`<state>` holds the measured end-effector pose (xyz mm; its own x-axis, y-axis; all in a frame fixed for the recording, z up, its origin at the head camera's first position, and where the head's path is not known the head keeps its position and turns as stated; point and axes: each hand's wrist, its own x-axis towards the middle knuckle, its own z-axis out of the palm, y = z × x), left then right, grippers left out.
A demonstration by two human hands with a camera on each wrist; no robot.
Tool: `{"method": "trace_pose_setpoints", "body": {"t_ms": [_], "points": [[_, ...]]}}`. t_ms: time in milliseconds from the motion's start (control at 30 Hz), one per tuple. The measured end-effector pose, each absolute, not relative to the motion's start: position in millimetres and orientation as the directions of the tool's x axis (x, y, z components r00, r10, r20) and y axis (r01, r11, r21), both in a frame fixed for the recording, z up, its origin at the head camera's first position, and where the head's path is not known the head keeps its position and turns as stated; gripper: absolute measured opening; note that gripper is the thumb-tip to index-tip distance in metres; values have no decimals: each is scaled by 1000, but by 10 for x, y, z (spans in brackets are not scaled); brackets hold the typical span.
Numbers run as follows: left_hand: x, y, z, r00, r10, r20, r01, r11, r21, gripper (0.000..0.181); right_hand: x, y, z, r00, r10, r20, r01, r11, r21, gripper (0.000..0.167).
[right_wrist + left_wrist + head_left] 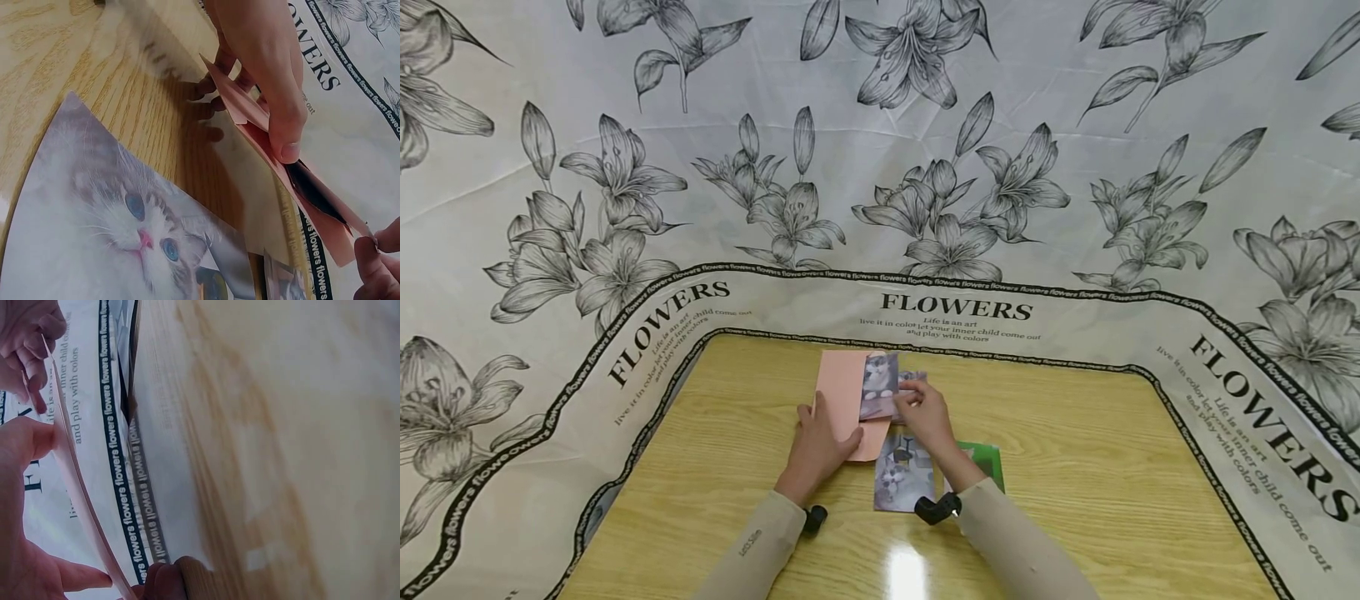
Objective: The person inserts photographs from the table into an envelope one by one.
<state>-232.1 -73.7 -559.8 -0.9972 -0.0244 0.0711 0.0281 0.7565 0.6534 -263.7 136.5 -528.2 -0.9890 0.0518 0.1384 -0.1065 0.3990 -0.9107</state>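
A pink envelope (842,385) is gripped by my left hand (817,447), thumb on its near face and fingers round its edge. In the right wrist view the envelope (328,231) is parted along one side, with something dark inside, and the left hand (269,69) holds it above the table. At the envelope's right side is a cat photo card (880,379); my right hand (931,421) pinches its right edge. The left wrist view shows the envelope (81,481) nearly edge-on between the left hand's (22,487) thumb and fingers.
Below the envelope, a cat photo (895,487) lies on the wooden table (1075,467). Another photo (914,377) is partly behind the right hand. A green item (990,461) lies partly under the right forearm. Flower-printed cloth (955,208) surrounds the table's back and sides.
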Motion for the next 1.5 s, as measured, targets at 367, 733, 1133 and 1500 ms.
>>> {"method": "trace_pose_setpoints", "body": {"t_ms": [367, 733, 1133, 1500], "points": [[-2318, -729, -5597, -998, -23, 54, 17, 760, 650, 114, -2639, 1299, -5277, -997, 24, 67, -52, 391, -919, 36], [-2307, -718, -5577, -998, -28, 48, 9, 767, 641, 114, -2673, 1191, -5271, -998, 28, 54, -38, 417, -908, 33], [-2305, -713, -5546, -998, -32, 51, 10, 746, 665, 111, -2718, 1109, -5291, -995, 15, 97, -79, 465, -882, 29], [-2308, -717, -5550, -998, -29, 50, 11, 745, 667, 111, -2705, 998, -5327, -991, 40, 131, -85, 568, -819, 26]]}}
